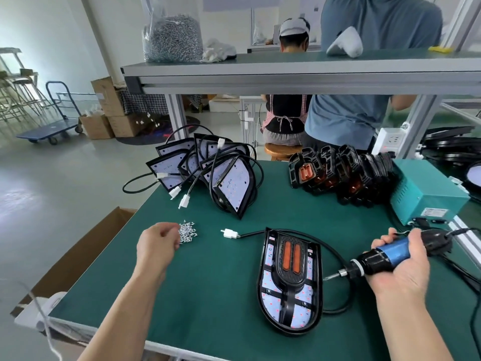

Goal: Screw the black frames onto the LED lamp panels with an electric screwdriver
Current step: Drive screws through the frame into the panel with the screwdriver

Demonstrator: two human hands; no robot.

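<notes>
An LED lamp panel [265, 303] lies flat on the green table, with a black frame [290, 272] with two orange lenses laid on top of it. My right hand [400, 267] grips the blue and black electric screwdriver [382, 256], its bit pointing left just beside the panel's right edge. My left hand [156, 246] hovers with curled fingers at a small pile of loose screws [188, 231]; whether it pinches a screw is hidden. The panel's black cable ends in a white connector [229, 233].
A heap of LED panels with cables [208, 173] lies at the back left of the table, a row of black frames [341, 173] at the back right. A teal power box [426, 194] stands at the right edge. Two people stand behind the bench. A cardboard box [78, 254] sits beside the table's left edge.
</notes>
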